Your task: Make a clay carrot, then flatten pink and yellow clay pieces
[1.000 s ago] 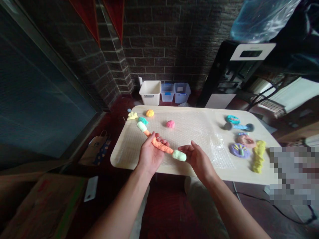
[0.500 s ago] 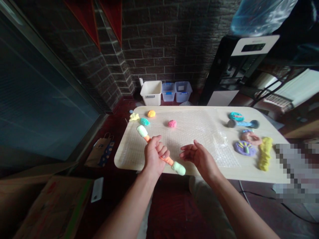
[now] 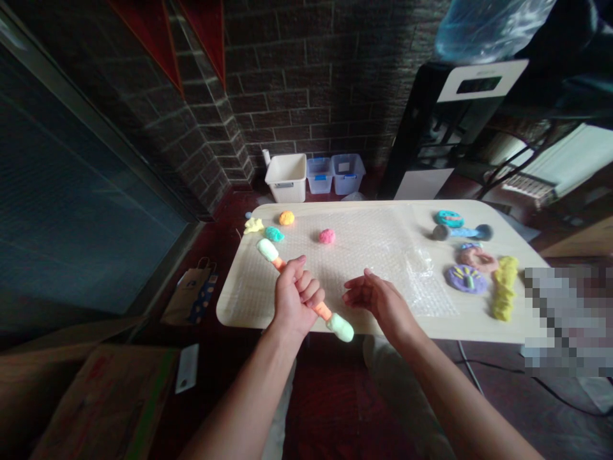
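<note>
My left hand (image 3: 297, 295) is wrapped round the orange middle of a clay dumbbell (image 3: 341, 327) with pale green ends, held slantwise above the near part of the table. To its right, my right hand (image 3: 376, 299) hovers with loosely curved fingers and nothing in it. Beyond the hands lie a pink clay lump (image 3: 327, 236), an orange lump (image 3: 286, 218), a teal lump (image 3: 274, 234) and a pale yellow piece (image 3: 253, 225). A sheet of bubble wrap (image 3: 368, 236) covers the table's middle.
On the table's (image 3: 426, 329) right are a blue dumbbell with grey ends (image 3: 462, 232), a teal disc (image 3: 449, 219), a brownish ring (image 3: 479, 259), a purple disc (image 3: 466, 279) and a yellow twisted strip (image 3: 504, 289). Bins (image 3: 286, 179) and a water dispenser (image 3: 416, 128) stand behind.
The view has shifted slightly. My left hand keeps its grip on the dumbbell, and my right hand stays beside it, its fingers slightly closer together.
</note>
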{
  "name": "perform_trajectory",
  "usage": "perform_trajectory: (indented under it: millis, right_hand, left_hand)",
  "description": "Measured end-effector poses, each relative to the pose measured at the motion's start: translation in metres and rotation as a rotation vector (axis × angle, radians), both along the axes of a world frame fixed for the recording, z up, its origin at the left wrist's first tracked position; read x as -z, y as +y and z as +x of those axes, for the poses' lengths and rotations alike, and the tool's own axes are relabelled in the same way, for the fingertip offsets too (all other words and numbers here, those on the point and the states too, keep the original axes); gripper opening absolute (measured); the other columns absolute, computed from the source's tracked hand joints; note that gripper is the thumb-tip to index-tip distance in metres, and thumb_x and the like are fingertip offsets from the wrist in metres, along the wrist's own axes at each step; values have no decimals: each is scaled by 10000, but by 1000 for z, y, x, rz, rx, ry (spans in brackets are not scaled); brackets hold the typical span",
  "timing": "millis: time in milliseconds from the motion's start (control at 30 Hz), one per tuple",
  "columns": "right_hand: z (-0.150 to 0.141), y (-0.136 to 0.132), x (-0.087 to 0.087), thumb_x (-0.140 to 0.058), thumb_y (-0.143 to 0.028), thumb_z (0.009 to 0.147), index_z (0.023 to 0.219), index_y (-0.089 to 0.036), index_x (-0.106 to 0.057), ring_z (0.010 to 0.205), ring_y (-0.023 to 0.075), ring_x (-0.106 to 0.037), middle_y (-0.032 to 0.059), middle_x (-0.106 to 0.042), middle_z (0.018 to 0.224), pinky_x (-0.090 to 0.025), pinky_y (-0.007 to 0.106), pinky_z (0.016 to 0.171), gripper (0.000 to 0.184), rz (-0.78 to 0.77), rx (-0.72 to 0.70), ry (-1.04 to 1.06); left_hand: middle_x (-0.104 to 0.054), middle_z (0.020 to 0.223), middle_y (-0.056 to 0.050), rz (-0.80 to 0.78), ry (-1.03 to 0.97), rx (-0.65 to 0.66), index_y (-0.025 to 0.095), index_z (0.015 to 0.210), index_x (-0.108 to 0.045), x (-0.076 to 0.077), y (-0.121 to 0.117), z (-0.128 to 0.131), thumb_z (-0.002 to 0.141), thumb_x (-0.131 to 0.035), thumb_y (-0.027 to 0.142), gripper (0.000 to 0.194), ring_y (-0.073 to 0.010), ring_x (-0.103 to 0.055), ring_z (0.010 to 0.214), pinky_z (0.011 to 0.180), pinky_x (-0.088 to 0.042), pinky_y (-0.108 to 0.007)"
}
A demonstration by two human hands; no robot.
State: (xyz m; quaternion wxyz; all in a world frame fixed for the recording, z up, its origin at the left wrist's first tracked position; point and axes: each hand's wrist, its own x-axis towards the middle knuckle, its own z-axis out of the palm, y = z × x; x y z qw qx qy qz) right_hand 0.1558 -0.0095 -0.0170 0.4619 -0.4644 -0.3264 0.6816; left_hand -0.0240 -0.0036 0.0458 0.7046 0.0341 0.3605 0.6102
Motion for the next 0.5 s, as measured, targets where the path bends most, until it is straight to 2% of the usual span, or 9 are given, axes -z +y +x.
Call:
perform_trajectory:
  millis: [367,433,500]
  right_hand:
    - [0,0,-2,-804,-729,750,798,-155,-789,709,244,-724,112,-777,716,-541,382,756,576,-17,23,-61]
    - [-2,-1,-4,-799,-718,768,811,-155,-792,725,243,-725,111,-781,734,-541,386,778,566,-2,12,-72]
    - [-3,-3,-5,-793,-708,784,830,-152,-791,747,242,-728,112,-787,762,-541,386,792,558,13,-2,-68]
  left_hand:
    - [-177,416,124,-21,-12,-27,238,581,-241,0,1,1,840,-665,188,499,-39,-123,333,333,-107,-196]
    - [-207,421,125,14,-34,-21,233,586,-279,3,1,0,838,-681,184,478,-36,-157,337,339,-153,-190]
    - [-252,436,122,65,-80,-5,229,597,-312,5,1,-1,838,-701,182,460,-35,-222,353,371,-263,-184]
